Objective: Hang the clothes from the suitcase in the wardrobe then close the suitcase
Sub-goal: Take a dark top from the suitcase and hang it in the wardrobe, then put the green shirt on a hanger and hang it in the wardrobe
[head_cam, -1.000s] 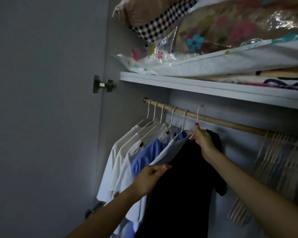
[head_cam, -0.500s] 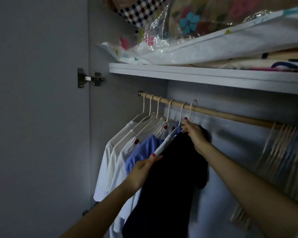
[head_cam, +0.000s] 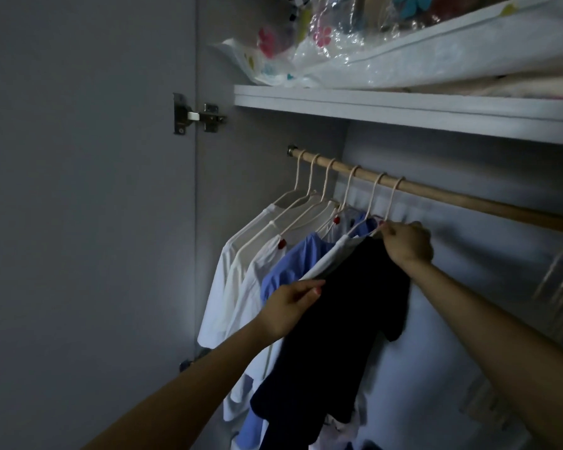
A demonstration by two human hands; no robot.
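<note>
Right hand (head_cam: 407, 243) pinches the pale hanger neck (head_cam: 378, 229), left hand (head_cam: 290, 308) grips the dark navy garment's shoulder (head_cam: 355, 303), apparently settling it on the wooden rail (head_cam: 468, 203).

A dark shirt (head_cam: 345, 319) hangs on a pale hanger (head_cam: 391, 203). The hanger's hook is over the wooden rail (head_cam: 468, 201) in the wardrobe. The shirt is last in the row, at 3 o'clock from the other clothes. It hangs long and a bit crooked, with one short sleeve sticking out toward 4 o'clock. At 9 o'clock from it hang a blue shirt (head_cam: 293, 261) and some white shirts (head_cam: 241, 271), each on its own pale hanger. They hang close together and touch.
</note>
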